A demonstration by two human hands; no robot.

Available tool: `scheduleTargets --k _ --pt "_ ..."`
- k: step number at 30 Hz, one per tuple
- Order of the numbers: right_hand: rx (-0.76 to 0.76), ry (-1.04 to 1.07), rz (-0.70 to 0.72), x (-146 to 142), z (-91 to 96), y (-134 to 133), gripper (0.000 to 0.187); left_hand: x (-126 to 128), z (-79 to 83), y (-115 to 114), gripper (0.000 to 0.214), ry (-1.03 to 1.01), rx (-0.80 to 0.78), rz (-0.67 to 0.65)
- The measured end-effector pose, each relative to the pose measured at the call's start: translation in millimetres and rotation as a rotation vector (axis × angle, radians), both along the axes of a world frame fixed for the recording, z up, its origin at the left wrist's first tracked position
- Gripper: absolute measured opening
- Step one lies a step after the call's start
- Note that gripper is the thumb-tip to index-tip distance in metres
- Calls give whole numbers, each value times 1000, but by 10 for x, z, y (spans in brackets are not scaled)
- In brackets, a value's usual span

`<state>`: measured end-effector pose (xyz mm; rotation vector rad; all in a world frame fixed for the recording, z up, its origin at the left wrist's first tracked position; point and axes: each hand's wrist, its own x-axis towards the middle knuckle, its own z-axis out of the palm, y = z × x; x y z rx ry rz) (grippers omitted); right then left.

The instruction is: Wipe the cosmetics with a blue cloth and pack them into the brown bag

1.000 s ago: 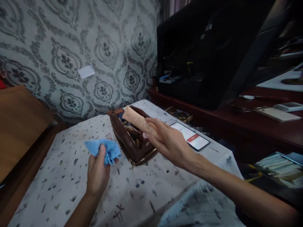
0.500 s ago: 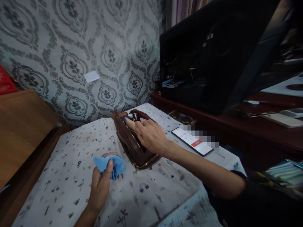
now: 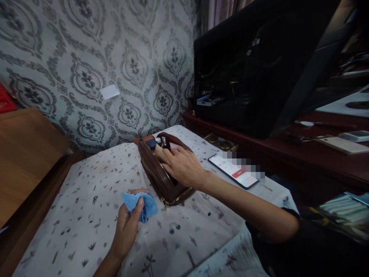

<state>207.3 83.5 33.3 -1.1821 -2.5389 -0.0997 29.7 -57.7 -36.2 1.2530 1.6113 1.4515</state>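
A brown zippered leather bag [image 3: 157, 179] lies open on the patterned cloth. My right hand [image 3: 184, 165] reaches over its opening with the fingers bent down inside, closed on a beige, paper-like item [image 3: 162, 155]; the fingertips are partly hidden. Beyond these fingers, a dark blue object [image 3: 151, 144] and a white-capped item [image 3: 158, 140] show in the bag, along with a pale pink piece [image 3: 173, 146]. In front of the bag, my left hand [image 3: 129, 221] grips a crumpled light blue cloth [image 3: 144, 204] between thumb and fingers, just above the table.
A phone [image 3: 233, 171] with a lit screen lies right of the bag on the tablecloth [image 3: 98, 215]. A wooden panel [image 3: 29, 150] stands at left. A large dark screen [image 3: 245, 77] stands on a reddish-brown desk [image 3: 276, 144] at right. Patterned wallpaper [image 3: 86, 57] closes off the back.
My left hand with the blue cloth has moved slightly right, toward the bag. The beige item sits a little lower in the bag under my right hand. The camera view has shifted slightly.
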Motion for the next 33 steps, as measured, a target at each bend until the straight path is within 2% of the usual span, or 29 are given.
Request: scheduleTargets --k 3,6,9,13,17,19,22,25,33 --pt "-85 40 44 74 54 53 39 -29 -4 6 51 -29 -1 -15" --pt "-192 166 79 180 112 145 38 -81 -36 17 52 -59 -5 -29" --pt "-207 233 131 274 148 217 35 -131 -105 31 51 -83 -22 -32" --pt "-252 205 230 319 154 223 25 -158 -189 47 46 -119 -16 -62" --pt "-277 210 263 320 147 188 23 -161 -213 55 46 -121 -3 -59" --pt "-280 187 262 325 146 171 25 -160 -216 58 46 -123 -8 -55" --pt "-269 126 227 322 137 144 41 -150 -224 63 47 -144 -22 -53" --pt "-229 108 184 297 106 116 39 -132 -238 66 49 -141 -44 -61" --pt "-243 485 107 344 62 19 25 -102 -255 62 51 -141 -65 -53"
